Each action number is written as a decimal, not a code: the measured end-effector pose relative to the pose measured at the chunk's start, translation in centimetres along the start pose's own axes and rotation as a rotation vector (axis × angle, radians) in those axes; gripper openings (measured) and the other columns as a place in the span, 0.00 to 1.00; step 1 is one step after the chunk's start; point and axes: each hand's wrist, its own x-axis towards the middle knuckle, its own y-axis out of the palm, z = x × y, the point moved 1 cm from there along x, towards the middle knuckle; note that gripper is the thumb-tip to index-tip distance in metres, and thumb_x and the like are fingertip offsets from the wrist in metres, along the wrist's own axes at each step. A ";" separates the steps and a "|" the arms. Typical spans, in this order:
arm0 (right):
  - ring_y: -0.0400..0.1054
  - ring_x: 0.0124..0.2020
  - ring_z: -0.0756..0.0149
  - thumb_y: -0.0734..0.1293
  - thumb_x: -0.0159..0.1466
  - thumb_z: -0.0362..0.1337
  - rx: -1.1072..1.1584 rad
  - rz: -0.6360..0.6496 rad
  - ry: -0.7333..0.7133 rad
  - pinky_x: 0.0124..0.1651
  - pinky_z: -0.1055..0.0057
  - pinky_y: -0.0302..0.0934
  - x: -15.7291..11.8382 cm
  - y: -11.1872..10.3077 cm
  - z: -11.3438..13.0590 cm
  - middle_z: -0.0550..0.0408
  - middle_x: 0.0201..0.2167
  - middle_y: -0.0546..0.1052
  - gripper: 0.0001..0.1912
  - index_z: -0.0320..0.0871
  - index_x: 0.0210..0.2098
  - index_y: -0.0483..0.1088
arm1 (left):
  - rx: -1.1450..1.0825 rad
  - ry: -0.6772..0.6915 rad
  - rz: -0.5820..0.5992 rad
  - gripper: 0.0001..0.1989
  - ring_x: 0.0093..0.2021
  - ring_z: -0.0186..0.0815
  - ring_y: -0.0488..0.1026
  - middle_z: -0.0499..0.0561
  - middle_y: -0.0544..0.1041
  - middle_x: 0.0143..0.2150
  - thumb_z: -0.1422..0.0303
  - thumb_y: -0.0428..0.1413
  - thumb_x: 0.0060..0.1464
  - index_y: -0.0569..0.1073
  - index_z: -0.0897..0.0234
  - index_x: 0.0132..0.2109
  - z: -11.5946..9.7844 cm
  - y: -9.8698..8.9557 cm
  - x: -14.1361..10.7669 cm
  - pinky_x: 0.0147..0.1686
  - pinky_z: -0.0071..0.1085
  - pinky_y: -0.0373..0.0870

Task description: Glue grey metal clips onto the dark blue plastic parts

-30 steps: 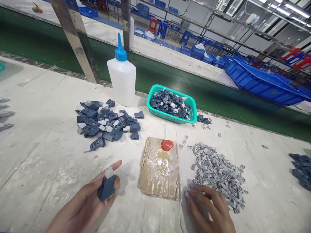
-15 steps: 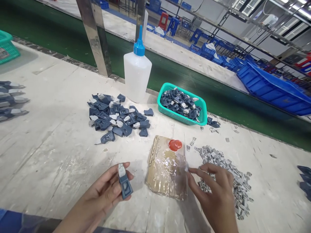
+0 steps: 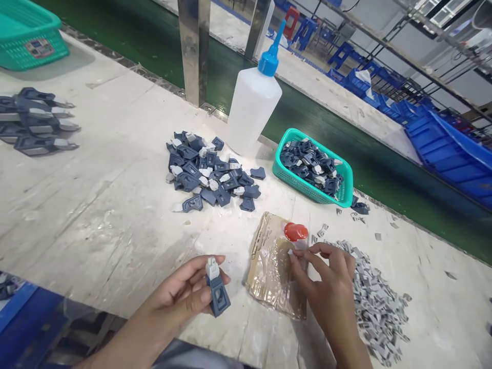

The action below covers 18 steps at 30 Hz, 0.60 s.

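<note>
Blue part [image 3: 218, 297] pinched in left hand [image 3: 180, 300]; right hand [image 3: 326, 287] seemingly pinches a clip.

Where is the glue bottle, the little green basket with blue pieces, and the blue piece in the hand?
glue bottle [image 3: 251, 113], head view, on its white body.
green basket [image 3: 298, 180], head view, on its front wall.
blue piece [image 3: 218, 296], head view, on its dark body.

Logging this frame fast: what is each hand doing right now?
Left hand: closed on a dark blue plastic part with a pale clip at its top.
Right hand: fingertips pinching a small pale piece over the taped cardboard.
</note>
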 end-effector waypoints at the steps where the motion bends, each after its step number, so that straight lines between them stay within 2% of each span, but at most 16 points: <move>1: 0.58 0.39 0.64 0.66 0.60 0.34 -0.004 0.003 -0.005 0.42 0.62 0.54 0.0 0.0 0.0 0.52 0.37 0.66 0.03 0.43 0.35 0.71 | 0.007 -0.003 -0.007 0.19 0.46 0.44 0.72 0.49 0.80 0.37 0.57 0.69 0.37 0.80 0.53 0.40 0.0 0.1 0.0 0.40 0.32 0.68; 4: 0.59 0.39 0.64 0.66 0.61 0.35 -0.014 0.006 -0.017 0.42 0.62 0.55 0.2 -0.2 0.0 0.52 0.37 0.66 0.03 0.43 0.35 0.71 | 0.018 -0.030 -0.033 0.19 0.51 0.41 0.70 0.44 0.81 0.41 0.55 0.69 0.34 0.80 0.49 0.37 -0.1 0.3 -0.2 0.49 0.30 0.63; 7: 0.60 0.37 0.65 0.67 0.60 0.35 -0.028 -0.030 -0.033 0.42 0.62 0.53 0.5 -1.4 0.4 0.53 0.36 0.66 0.03 0.43 0.35 0.70 | 0.057 -0.077 -0.040 0.19 0.53 0.39 0.69 0.41 0.80 0.42 0.52 0.68 0.35 0.79 0.46 0.38 -0.1 0.4 -0.2 0.50 0.28 0.60; 9: 0.62 0.36 0.66 0.68 0.59 0.34 -0.059 -0.086 -0.023 0.42 0.62 0.52 0.6 -2.4 0.8 0.53 0.35 0.66 0.05 0.43 0.36 0.70 | 0.083 -0.088 0.001 0.18 0.52 0.40 0.69 0.41 0.79 0.40 0.52 0.67 0.37 0.78 0.46 0.39 0.1 0.4 0.1 0.50 0.30 0.59; 12: 0.62 0.35 0.67 0.70 0.57 0.32 -0.100 -0.210 0.037 0.42 0.62 0.50 0.4 -3.2 1.2 0.52 0.34 0.68 0.08 0.42 0.37 0.70 | 0.094 -0.073 0.129 0.16 0.52 0.40 0.68 0.43 0.77 0.40 0.54 0.64 0.43 0.76 0.48 0.41 0.8 0.3 0.9 0.52 0.33 0.57; 15: 0.61 0.34 0.66 0.69 0.59 0.34 -0.054 -0.159 0.030 0.42 0.63 0.51 0.0 -2.3 1.2 0.52 0.34 0.68 0.05 0.42 0.35 0.71 | 0.124 -0.015 0.225 0.14 0.51 0.42 0.67 0.45 0.74 0.41 0.54 0.61 0.48 0.74 0.51 0.42 1.6 0.3 1.4 0.53 0.38 0.57; 18: 0.60 0.34 0.67 0.67 0.60 0.36 -0.034 -0.109 0.035 0.41 0.63 0.52 -0.5 -1.6 1.4 0.53 0.33 0.66 0.04 0.42 0.34 0.71 | 0.284 0.088 0.231 0.11 0.47 0.42 0.66 0.48 0.74 0.41 0.56 0.57 0.53 0.73 0.55 0.41 2.1 0.3 1.6 0.48 0.38 0.58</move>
